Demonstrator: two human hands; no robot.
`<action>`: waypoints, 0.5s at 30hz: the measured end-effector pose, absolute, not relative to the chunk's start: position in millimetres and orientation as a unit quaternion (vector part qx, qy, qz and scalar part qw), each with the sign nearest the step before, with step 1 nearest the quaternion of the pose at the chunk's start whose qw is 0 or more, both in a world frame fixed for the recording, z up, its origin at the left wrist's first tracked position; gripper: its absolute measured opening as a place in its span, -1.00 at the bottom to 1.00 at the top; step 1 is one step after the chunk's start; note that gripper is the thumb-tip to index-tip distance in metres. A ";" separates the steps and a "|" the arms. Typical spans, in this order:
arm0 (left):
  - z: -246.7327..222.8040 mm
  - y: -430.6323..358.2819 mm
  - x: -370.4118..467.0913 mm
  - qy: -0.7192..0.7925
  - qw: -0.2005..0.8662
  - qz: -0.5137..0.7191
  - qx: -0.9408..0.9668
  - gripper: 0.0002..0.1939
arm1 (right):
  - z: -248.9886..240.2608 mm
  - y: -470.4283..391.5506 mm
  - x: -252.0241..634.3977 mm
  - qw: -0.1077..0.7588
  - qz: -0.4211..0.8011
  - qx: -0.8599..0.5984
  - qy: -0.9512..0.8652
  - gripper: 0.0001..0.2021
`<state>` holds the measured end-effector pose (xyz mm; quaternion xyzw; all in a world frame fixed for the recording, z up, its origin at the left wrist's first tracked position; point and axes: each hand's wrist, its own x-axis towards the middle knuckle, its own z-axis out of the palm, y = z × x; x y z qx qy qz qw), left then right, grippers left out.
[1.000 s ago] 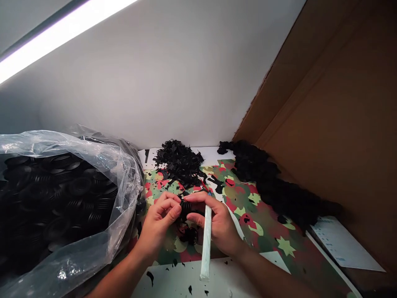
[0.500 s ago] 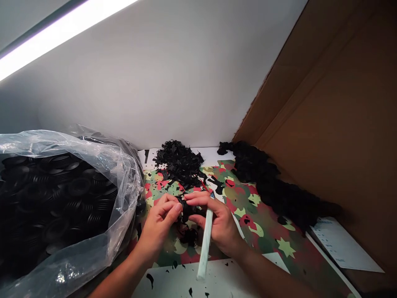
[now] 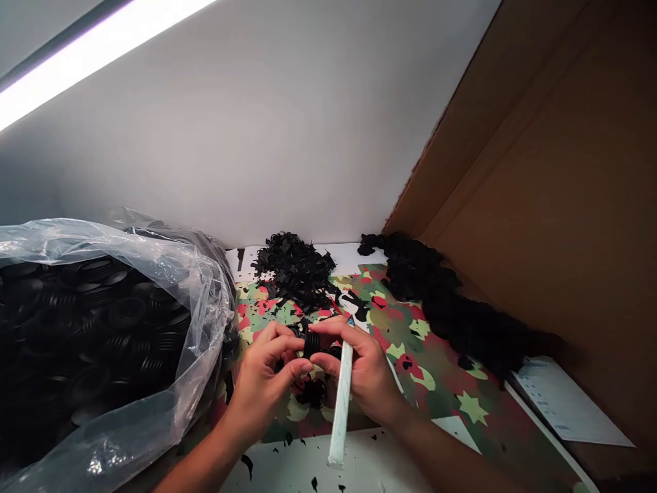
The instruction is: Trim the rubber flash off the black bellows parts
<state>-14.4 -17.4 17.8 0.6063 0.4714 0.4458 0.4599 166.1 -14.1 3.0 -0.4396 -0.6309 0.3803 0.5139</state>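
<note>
While the white sheet nearest you, at 6 o'clock, carries loose black flecks, the butt of your pale stick hangs over it. Stick's tucked in your right hand, red tip towards 12; can't tell which fingers hold it.

That same hand is part-closed, with the ribbed black part pinched between thumb and index, dead centre of the clock. Your left hand is half open: fingertips against the part's 9 o'clock side, thumb low beside it. Can't tell if they grip or just steady.

Change in the last half second: left thumb dropped away from its fingers, and the part turned up into clear view, ribs showing. My read: the right hand carries most of the hold now, and the left has room to re-seat. With the stick sharing the right hand, that pinch could slip.

Under your hands, more black material on the camouflage-patterned sheet. At 9, the clear plastic bag is full of black ribbed pieces. Shredded black scraps are heaped at 12. A dark heap runs from 1 round to 3, ending by a printed white paper.

Beyond: brown cardboard at 2, white panel at 12, light tube near 11.
</note>
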 end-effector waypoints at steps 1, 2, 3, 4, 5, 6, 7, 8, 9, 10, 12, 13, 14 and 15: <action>17.6 -17.4 -14.3 0.466 0.483 0.446 0.592 -0.72 | 2.9 -14.1 166.2 0.515 0.380 -0.437 -0.632 -0.69; 17.6 -17.4 -14.1 0.461 0.499 0.448 0.580 -0.68 | 2.9 -14.1 166.3 0.516 0.380 -0.434 -0.633 -0.69; 18.0 -17.5 -14.0 0.459 0.509 0.451 0.572 -0.66 | 2.9 -14.1 166.3 0.517 0.381 -0.431 -0.634 -0.70; 18.6 -17.6 -14.0 0.459 0.513 0.454 0.566 -0.66 | 3.0 -14.1 166.3 0.517 0.384 -0.428 -0.634 -0.70; 19.4 -17.6 -14.0 0.460 0.513 0.457 0.563 -0.65 | 3.3 -14.2 166.2 0.518 0.387 -0.426 -0.633 -0.71; 20.3 -17.7 -14.0 0.461 0.514 0.458 0.560 -0.63 | 3.7 -14.2 166.0 0.518 0.392 -0.424 -0.632 -0.71; 21.2 -17.7 -14.0 0.461 0.517 0.458 0.557 -0.60 | 4.1 -14.4 165.9 0.518 0.399 -0.421 -0.629 -0.72; 21.8 -17.7 -14.0 0.460 0.523 0.458 0.553 -0.57 | 4.5 -14.5 165.7 0.518 0.407 -0.420 -0.624 -0.72; 22.1 -17.7 -13.9 0.458 0.531 0.458 0.546 -0.54 | 4.9 -14.8 165.5 0.517 0.417 -0.419 -0.619 -0.72; 22.2 -17.6 -13.6 0.454 0.543 0.459 0.537 -0.52 | 5.2 -15.0 165.3 0.516 0.427 -0.419 -0.614 -0.72; 21.4 -17.2 -12.7 0.442 0.577 0.460 0.509 -0.50 | 5.4 -15.7 164.8 0.508 0.447 -0.424 -0.602 -0.71; 20.7 -16.9 -12.2 0.437 0.592 0.460 0.497 -0.50 | 5.3 -16.0 164.5 0.502 0.459 -0.427 -0.596 -0.70; 20.1 -16.8 -11.8 0.432 0.602 0.460 0.490 -0.49 | 5.3 -16.1 164.3 0.495 0.474 -0.427 -0.590 -0.68; 19.8 -16.8 -11.6 0.433 0.600 0.459 0.492 -0.49 | 5.3 -15.9 164.1 0.488 0.489 -0.423 -0.586 -0.66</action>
